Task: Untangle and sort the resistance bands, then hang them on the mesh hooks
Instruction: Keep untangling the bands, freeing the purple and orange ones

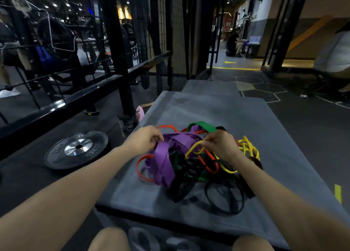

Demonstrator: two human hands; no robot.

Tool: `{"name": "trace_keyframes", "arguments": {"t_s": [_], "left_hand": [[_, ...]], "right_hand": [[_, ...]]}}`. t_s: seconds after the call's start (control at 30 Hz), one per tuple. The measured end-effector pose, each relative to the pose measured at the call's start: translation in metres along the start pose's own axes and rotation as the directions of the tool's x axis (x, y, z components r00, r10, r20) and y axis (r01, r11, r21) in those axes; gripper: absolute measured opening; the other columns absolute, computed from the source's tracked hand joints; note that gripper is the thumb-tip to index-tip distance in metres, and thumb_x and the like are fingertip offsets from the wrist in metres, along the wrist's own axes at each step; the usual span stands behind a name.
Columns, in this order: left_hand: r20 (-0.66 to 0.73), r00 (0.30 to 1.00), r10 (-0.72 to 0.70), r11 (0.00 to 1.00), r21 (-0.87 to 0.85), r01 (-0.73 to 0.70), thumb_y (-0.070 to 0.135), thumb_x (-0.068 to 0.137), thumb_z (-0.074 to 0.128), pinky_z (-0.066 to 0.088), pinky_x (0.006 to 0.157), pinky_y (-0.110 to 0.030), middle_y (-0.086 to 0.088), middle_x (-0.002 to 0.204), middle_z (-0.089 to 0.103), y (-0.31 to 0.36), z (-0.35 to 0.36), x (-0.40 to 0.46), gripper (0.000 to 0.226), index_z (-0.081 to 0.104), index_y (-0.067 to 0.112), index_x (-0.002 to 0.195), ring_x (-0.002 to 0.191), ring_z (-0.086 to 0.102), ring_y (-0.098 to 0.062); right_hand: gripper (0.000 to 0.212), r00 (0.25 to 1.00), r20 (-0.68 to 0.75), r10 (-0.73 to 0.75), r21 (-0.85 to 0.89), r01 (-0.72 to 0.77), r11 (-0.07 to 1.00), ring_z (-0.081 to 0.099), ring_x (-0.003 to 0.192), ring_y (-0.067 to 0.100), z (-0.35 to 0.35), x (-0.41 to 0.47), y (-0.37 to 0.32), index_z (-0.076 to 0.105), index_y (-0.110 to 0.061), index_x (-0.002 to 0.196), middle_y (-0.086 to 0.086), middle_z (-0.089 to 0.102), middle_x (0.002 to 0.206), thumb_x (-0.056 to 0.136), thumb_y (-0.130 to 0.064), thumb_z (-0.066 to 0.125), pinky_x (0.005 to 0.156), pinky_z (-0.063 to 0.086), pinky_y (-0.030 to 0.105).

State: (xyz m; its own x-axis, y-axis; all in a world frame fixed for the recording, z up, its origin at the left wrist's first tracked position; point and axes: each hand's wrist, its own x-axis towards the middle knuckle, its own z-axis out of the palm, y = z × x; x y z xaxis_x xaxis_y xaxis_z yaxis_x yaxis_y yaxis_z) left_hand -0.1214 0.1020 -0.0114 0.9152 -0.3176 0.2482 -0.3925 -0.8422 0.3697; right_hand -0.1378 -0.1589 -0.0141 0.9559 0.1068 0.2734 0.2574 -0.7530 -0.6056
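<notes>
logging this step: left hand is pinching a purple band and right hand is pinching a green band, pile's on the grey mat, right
Not quite. In the head view the right hand pinches a yellow band, not a green one. The rest holds: the left hand pinches a purple band, and the pile sits on the grey mat.

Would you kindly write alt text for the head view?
Two hands work a tangled pile of bands on a grey mat: the left hand pinches a purple band, the right hand a yellow band. A weight plate lies left.

Dim gym, grey mat (246, 122); dark floor (312, 129), black mesh rack (164, 23), weight plate (77, 149)
</notes>
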Motion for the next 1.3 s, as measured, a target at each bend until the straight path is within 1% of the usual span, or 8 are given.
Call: {"name": "trace_keyframes", "arguments": {"t_s": [0.13, 0.33, 0.5, 0.63, 0.73, 0.83, 1.0, 1.3], "left_hand": [[0.112, 0.994, 0.017, 0.999, 0.025, -0.02, -0.015, 0.07, 0.041, 0.051, 0.081, -0.037, 0.0, 0.093, 0.057, -0.008, 0.026, -0.019, 0.047, 0.069, 0.015, 0.093, 0.076, 0.059, -0.015], [-0.223, 0.935, -0.277, 0.946, -0.232, 0.225, 0.003, 0.08, 0.061, 0.048, 0.083, -0.037, 0.004, 0.098, 0.041, -0.016, 0.031, -0.025, 0.025, 0.056, 0.014, 0.101, 0.087, 0.054, -0.018], [0.129, 0.805, -0.579, 0.63, -0.556, 0.542, 0.036, 0.079, 0.071, 0.039, 0.101, -0.032, -0.01, 0.136, 0.039, -0.016, 0.039, -0.016, 0.078, 0.031, 0.005, 0.138, 0.123, 0.045, -0.023], [0.316, 0.816, -0.483, 0.528, -0.639, 0.56, 0.016, 0.083, 0.068, 0.049, 0.068, -0.012, 0.004, 0.087, 0.066, -0.008, 0.048, -0.009, 0.027, 0.054, 0.013, 0.106, 0.073, 0.063, 0.005], [0.399, 0.816, -0.418, 0.48, -0.665, 0.572, 0.014, 0.071, 0.079, 0.056, 0.07, -0.025, -0.004, 0.079, 0.07, -0.014, 0.053, -0.003, 0.02, 0.063, 0.014, 0.083, 0.068, 0.065, -0.011], [0.389, 0.803, -0.452, 0.56, -0.577, 0.595, 0.019, 0.056, 0.088, 0.048, 0.062, -0.025, -0.004, 0.078, 0.063, -0.017, 0.06, 0.0, 0.039, 0.062, 0.012, 0.085, 0.067, 0.058, -0.015], [0.348, 0.854, -0.387, 0.712, -0.476, 0.516, 0.013, 0.056, 0.086, 0.047, 0.064, -0.022, 0.003, 0.075, 0.057, -0.017, 0.061, 0.001, 0.04, 0.051, 0.018, 0.077, 0.068, 0.053, -0.012], [0.05, 0.968, -0.245, 0.963, -0.101, 0.249, 0.017, 0.059, 0.081, 0.037, 0.061, -0.027, 0.001, 0.073, 0.054, -0.002, 0.01, 0.044, 0.038, 0.047, 0.017, 0.075, 0.072, 0.052, -0.019]], "right_hand": [[0.015, 0.989, 0.149, -0.01, -0.088, 0.024, 0.996, 0.06, 0.077, 0.014, 0.005, -0.009, -0.002, 0.075, -0.012, 0.086, 0.003, 0.069, 0.082, 0.074, -0.021, 0.075, 0.063, 0.035, 0.017], [0.016, 0.973, 0.225, -0.054, -0.108, 0.08, 0.991, 0.056, 0.073, 0.01, 0.01, -0.009, -0.01, 0.075, -0.013, 0.085, 0.003, 0.068, 0.078, 0.08, -0.027, 0.07, 0.06, 0.034, 0.018], [0.014, 0.997, 0.055, -0.062, -0.141, 0.069, 0.988, 0.062, 0.084, 0.027, 0.023, 0.014, -0.015, 0.072, -0.011, 0.085, 0.01, 0.067, 0.085, 0.079, -0.024, 0.068, 0.065, 0.036, 0.025], [0.033, 0.995, 0.092, -0.031, -0.214, 0.05, 0.976, 0.055, 0.099, 0.033, 0.037, 0.036, -0.01, 0.064, -0.005, 0.098, 0.014, 0.059, 0.098, 0.077, -0.029, 0.07, 0.074, 0.037, 0.031], [0.067, 0.977, 0.212, 0.032, -0.274, 0.028, 0.961, 0.05, 0.116, 0.033, 0.048, 0.044, -0.009, 0.052, -0.003, 0.122, 0.018, 0.055, 0.123, 0.074, -0.045, 0.072, 0.096, 0.038, 0.035], [0.078, 0.944, 0.321, 0.077, -0.397, 0.06, 0.916, 0.047, 0.118, 0.033, 0.053, 0.047, -0.004, 0.051, -0.007, 0.121, 0.017, 0.052, 0.127, 0.065, -0.055, 0.075, 0.1, 0.037, 0.036], [0.043, 0.912, 0.409, -0.029, -0.487, 0.245, 0.838, 0.048, 0.114, 0.034, 0.055, 0.041, -0.002, 0.06, -0.012, 0.11, 0.017, 0.055, 0.116, 0.077, -0.039, 0.067, 0.09, 0.042, 0.038], [0.013, 0.996, -0.09, -0.01, -0.169, -0.006, 0.986, 0.059, 0.095, 0.035, 0.014, 0.082, -0.023, 0.063, -0.007, 0.089, 0.017, 0.063, 0.099, 0.077, -0.012, 0.065, 0.075, 0.045, 0.033]]}}
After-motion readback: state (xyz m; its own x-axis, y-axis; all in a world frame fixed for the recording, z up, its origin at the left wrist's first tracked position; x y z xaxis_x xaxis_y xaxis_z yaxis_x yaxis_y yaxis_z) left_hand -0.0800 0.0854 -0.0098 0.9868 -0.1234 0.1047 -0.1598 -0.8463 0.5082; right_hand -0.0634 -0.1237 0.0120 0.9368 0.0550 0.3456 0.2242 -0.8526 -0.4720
